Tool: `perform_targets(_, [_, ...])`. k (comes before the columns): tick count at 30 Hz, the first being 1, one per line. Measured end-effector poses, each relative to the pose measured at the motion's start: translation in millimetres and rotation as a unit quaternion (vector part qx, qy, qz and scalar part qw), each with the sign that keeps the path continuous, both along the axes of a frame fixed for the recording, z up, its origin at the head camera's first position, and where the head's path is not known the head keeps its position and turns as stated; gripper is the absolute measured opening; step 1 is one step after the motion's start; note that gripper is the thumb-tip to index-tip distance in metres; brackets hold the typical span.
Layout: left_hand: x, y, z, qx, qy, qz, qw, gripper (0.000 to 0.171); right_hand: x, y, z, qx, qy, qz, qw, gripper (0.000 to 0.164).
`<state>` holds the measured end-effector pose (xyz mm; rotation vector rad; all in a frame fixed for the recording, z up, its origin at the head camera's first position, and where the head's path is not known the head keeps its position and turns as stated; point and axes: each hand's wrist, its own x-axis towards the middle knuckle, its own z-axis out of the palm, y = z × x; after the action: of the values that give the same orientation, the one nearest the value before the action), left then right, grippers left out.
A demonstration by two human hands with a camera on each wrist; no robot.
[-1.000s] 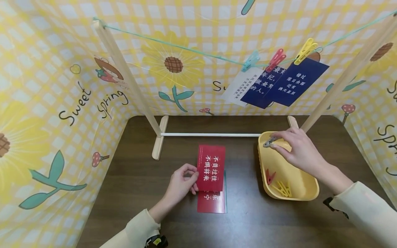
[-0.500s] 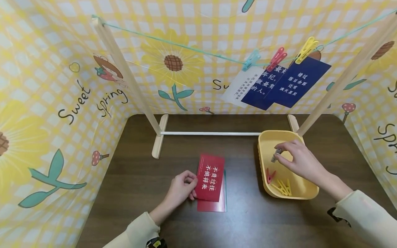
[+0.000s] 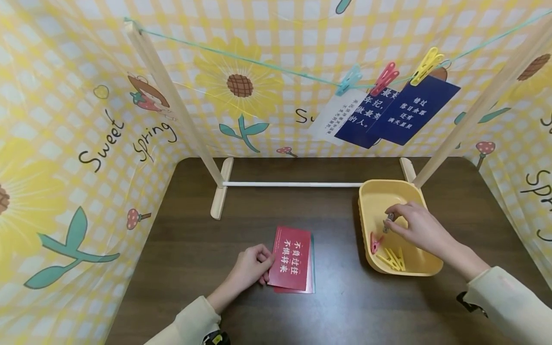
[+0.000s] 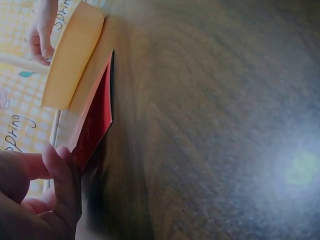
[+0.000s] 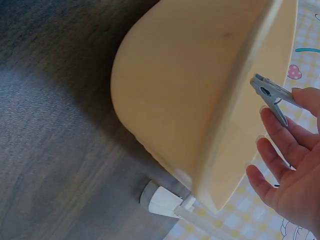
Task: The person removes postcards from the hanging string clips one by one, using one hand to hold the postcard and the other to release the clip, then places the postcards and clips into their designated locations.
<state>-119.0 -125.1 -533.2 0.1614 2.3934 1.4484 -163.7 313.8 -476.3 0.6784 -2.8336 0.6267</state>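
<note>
One card (image 3: 292,258) edge in left fingers (image 4: 61,175); basket (image 3: 379,195) apart.

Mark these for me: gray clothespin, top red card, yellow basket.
Gray clothespin (image 5: 270,92): right wrist view, on the middle of its body.
Top red card (image 3: 291,258): head view, on the middle of its printed face.
Yellow basket (image 4: 74,57): left wrist view, on its outer side wall.

Bright, even light in the head view; dimmer, softer wrist views, the left with glare whitening the tabletop (image 4: 220,150).
</note>
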Motion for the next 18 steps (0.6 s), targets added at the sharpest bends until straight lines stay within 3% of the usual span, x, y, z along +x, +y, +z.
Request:
perform_targets(8, [-0.6, -1.2, -3.3, -0.034, 0.0, -0.023, 0.9992, 0.012, -0.4, 3.3, -4.7, 0.022, -0.026, -0.002, 0.999, 0.017])
perform_targets(18, [-1.5, -1.0, -6.6, -0.075, 0.03, -0.045, 0.9957, 0.015, -2.2, 6.1, -8.5, 0.062, -0.082, -0.014, 0.995, 0.014])
